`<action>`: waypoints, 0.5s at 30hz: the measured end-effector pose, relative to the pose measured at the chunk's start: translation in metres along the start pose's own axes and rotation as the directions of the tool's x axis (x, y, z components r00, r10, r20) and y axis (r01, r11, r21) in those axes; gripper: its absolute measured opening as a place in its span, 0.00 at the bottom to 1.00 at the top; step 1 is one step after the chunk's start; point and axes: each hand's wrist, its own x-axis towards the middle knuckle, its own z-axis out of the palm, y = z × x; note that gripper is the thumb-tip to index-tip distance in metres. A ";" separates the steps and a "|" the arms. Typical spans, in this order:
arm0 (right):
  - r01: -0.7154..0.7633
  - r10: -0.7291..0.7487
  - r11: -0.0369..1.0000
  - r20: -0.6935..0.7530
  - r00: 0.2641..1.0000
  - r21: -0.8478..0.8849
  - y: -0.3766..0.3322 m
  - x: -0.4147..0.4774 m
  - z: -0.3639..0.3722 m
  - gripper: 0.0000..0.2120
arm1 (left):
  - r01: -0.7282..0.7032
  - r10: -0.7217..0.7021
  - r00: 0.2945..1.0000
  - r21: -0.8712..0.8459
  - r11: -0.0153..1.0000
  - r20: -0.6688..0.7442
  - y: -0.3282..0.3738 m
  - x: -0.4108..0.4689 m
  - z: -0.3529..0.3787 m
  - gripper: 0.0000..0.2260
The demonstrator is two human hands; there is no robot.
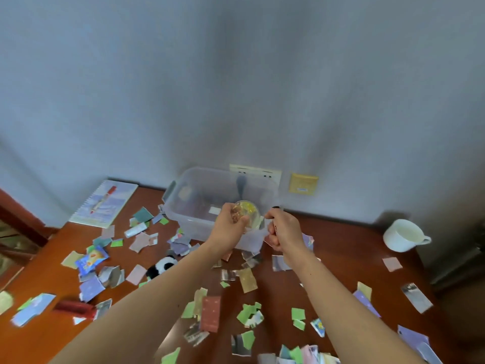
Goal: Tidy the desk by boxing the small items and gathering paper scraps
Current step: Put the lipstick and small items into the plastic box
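A clear plastic storage box [178, 206] stands at the back of the wooden desk against the wall. Over its front rim my left hand [231, 227] grips a small round clear container with gold contents [248, 210]. Beside it my right hand [283, 229] is curled round a thin pen-like item [275, 208] with a dark tip. Several torn paper scraps [246, 281], green, purple, pink and beige, lie scattered over the desk. A panda plush [162, 266] lies left of my left forearm.
A spiral notebook [105, 203] with a red marker on it lies at the back left. A white cup [401, 235] stands at the right. A blue snack packet [90, 261], a white tube [135, 230] and a dark red item [73, 308] lie on the left side.
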 end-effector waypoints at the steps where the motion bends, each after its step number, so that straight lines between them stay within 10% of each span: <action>1: 0.003 -0.003 1.000 0.001 1.000 -0.002 -0.001 0.003 0.011 0.07 | -0.006 0.006 1.000 0.020 1.000 -0.001 -0.002 0.006 -0.010 0.10; 15: -0.147 0.149 0.986 -0.014 0.989 0.082 0.001 0.079 0.127 0.04 | 0.247 -0.250 0.968 0.081 0.966 0.034 -0.047 0.115 -0.108 0.13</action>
